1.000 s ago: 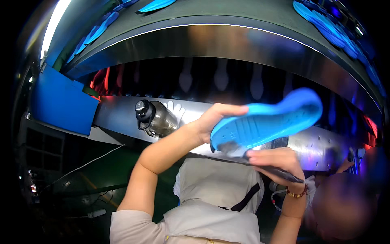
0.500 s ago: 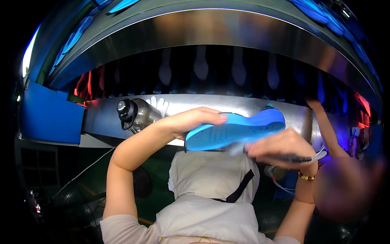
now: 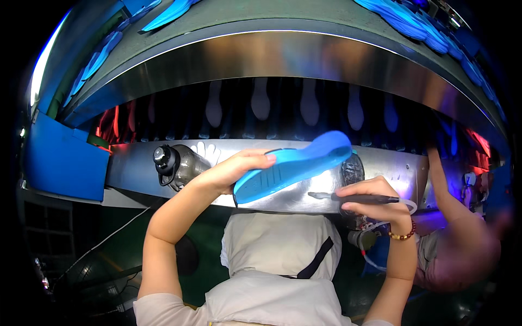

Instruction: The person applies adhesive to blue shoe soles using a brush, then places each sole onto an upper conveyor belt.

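Nearest, the right hand (image 3: 372,198) is clenched around a dark pen-like tool (image 3: 356,199), tip just below the blue shoe insole (image 3: 291,165). The left hand (image 3: 236,171) grasps the insole's heel end, lifting it before the steel machine ledge (image 3: 136,168). It looks light, flexible foam, best gripped at the edge. A dark bottle (image 3: 176,163) stands left of the insole; white insoles (image 3: 261,100) hang beyond.

Both forearms are bare to the elbow and above. The left hand (image 3: 231,171) carries no ring, watch or glove. The right hand (image 3: 370,198) is also ungloved. The right wrist bears a bracelet (image 3: 401,235) of small round beads, brown with one red bead. The torso is covered by a pale grey-beige apron (image 3: 277,261) crossed by a dark diagonal strap (image 3: 318,258).
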### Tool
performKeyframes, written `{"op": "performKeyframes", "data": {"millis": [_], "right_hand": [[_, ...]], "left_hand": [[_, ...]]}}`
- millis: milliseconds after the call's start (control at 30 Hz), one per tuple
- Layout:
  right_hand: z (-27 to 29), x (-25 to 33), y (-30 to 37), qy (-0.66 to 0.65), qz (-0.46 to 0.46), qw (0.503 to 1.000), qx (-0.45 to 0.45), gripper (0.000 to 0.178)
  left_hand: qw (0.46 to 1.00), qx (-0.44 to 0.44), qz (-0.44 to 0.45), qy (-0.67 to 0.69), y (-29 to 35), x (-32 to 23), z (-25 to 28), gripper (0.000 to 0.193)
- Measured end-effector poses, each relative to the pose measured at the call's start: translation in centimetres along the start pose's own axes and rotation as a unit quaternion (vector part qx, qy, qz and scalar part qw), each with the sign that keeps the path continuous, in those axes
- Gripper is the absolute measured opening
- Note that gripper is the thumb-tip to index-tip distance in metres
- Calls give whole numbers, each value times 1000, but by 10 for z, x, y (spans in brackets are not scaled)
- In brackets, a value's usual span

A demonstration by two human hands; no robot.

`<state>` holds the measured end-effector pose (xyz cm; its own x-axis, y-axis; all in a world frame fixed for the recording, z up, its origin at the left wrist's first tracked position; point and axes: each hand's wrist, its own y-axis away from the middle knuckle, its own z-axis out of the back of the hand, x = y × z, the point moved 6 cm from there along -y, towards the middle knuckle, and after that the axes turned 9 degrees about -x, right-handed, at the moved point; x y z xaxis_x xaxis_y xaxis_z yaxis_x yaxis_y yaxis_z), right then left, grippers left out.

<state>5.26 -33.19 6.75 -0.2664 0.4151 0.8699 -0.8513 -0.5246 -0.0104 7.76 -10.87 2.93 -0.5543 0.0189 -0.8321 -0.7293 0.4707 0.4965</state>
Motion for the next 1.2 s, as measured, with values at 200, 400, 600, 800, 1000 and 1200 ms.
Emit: {"op": "performKeyframes", "data": {"millis": [200,400,600,800,1000,1200], "right_hand": [[-37,5,-12,-227,-22,967,-115,20],[-37,-7,-16,-198,22,955,-221,16],[-17,-33,-8,-160,45,906,-390,17],[-4,-58,-18,-69,22,870,-487,20],[-41,-26,-23,233,51,877,-418,39],[-68,-1,-15,228,91,873,-421,44]], "left_hand": [[960,39,22,275,-27,19,-25,49],[946,56,-4,320,-29,19,-28,47],[934,25,-7,357,-40,36,-17,47],[916,21,4,401,-36,40,-29,46],[930,12,-7,368,-41,43,-36,47],[923,-18,13,384,-42,56,-26,46]]}}
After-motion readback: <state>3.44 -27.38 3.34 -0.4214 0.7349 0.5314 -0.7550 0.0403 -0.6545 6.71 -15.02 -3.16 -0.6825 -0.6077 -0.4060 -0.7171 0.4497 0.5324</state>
